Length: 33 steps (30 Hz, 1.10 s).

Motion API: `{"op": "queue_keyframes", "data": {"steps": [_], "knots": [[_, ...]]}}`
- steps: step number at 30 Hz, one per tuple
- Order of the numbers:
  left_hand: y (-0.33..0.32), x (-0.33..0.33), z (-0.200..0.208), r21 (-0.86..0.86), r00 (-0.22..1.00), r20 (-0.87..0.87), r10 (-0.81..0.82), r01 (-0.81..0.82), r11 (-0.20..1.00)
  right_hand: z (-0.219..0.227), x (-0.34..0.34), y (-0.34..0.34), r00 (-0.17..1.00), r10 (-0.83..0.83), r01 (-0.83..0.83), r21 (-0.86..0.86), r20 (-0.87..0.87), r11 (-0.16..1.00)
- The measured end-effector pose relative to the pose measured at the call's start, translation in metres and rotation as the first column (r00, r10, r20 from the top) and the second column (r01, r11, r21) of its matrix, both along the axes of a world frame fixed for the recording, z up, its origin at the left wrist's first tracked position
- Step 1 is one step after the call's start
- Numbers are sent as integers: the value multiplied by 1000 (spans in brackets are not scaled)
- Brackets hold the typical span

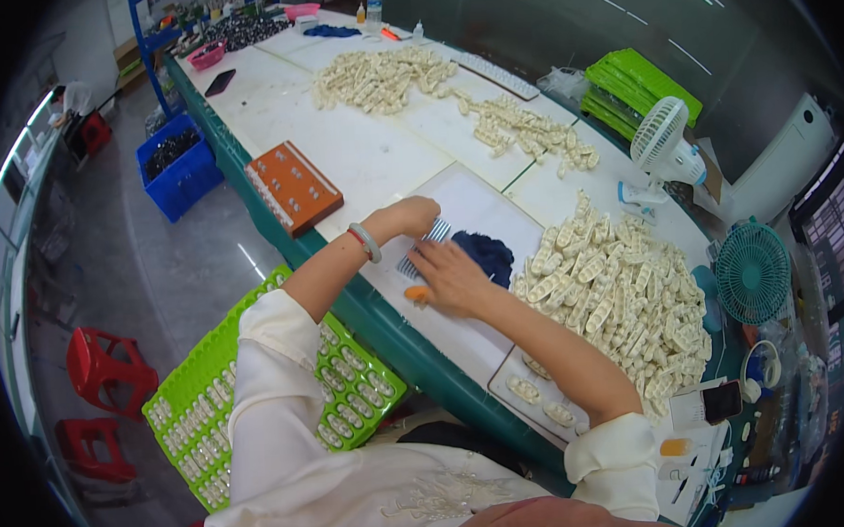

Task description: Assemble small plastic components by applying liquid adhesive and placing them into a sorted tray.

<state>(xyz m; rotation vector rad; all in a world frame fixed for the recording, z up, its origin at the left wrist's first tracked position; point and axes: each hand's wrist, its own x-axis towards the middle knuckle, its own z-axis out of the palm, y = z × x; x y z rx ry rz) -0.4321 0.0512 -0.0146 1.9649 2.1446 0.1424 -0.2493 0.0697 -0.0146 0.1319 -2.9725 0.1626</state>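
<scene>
A small striped, silvery-blue piece [437,231] lies on a pale board [447,185] at the table's near edge, between my two hands. My left hand [410,216], with a bangle and red band at the wrist, is curled closed against the piece's far end; what its fingers hold is hidden. Over the nearer part of the piece, the fingers of my right hand [449,276] stretch out and touch it, slightly blurred. A small orange object [417,294] sits beside my right hand. Just right of it is a crumpled dark blue cloth [486,257].
A large heap of cream oblong pieces [621,297] lies right, with another heap [381,80] farther off. An orange-brown block [294,187] stands left. Filled green trays [352,384] sit below the table edge. A white fan [664,145] stands at far right.
</scene>
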Motion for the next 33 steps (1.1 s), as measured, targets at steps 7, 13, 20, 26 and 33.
{"op": "queue_keyframes", "data": {"steps": [7, 13, 20, 26, 33], "knots": [[11, 6, 4, 218, 982, -167, -89, 125, 968, -5, 3, -10, 987, -110, 112, -10, 118, 994], [27, 14, 35, 624, 940, 316, 129, -309, 718, 0, -3, 3, 999, -53, 53, -143, 1, 988], [-56, 58, 46, 384, 838, 524, 152, -391, 836, 62, 66, 76, 974, -171, 142, -189, -148, 972], [-45, 98, 10, 379, 968, 252, -9, -90, 921, 14, 62, 59, 982, 190, -185, 190, -9, 964], [-62, 115, 9, 330, 996, 34, 79, -86, 940, 28, 81, 42, 964, 118, -110, 46, -237, 993]]}}
